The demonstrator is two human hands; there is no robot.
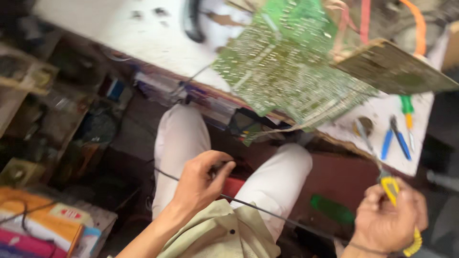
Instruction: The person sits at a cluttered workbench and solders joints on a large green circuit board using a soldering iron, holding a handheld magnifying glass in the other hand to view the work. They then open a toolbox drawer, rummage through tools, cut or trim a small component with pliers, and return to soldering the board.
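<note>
The person sits at the bench (143, 33) with knees tucked under its edge, and the left hand (201, 179) is down over the lap, its grip narrow, thumb and forefinger pinched on a thin dark wire (267, 212) that runs across the thighs toward the other side. Held low like that, the wire seems to be kept taut and out of the way of the work above. The right hand (389, 220) is closed around a tool with a yellow handle (393, 191), its slim metal tip (366, 138) pointing up toward the bench edge; it looks like a soldering iron or probe, but blur keeps me from saying which. A large green circuit board (282, 62) lies solder side up, overhanging the bench edge, probably so its underside joints are within reach. A second brownish board (397, 69) stands tilted just beside it, with orange and pink wires (418, 24) looping behind. Blue-handled pliers (394, 141) and a green-handled screwdriver (407, 107) rest on the bench near the right hand, close for grabbing. At lower left, on the floor or a low shelf, sits a stack of flat packages (43, 229) in orange, pink and white, one with a small red-and-white label; the print is too blurred to make out. Wooden shelves (33, 86) at left hold dim clutter.
</note>
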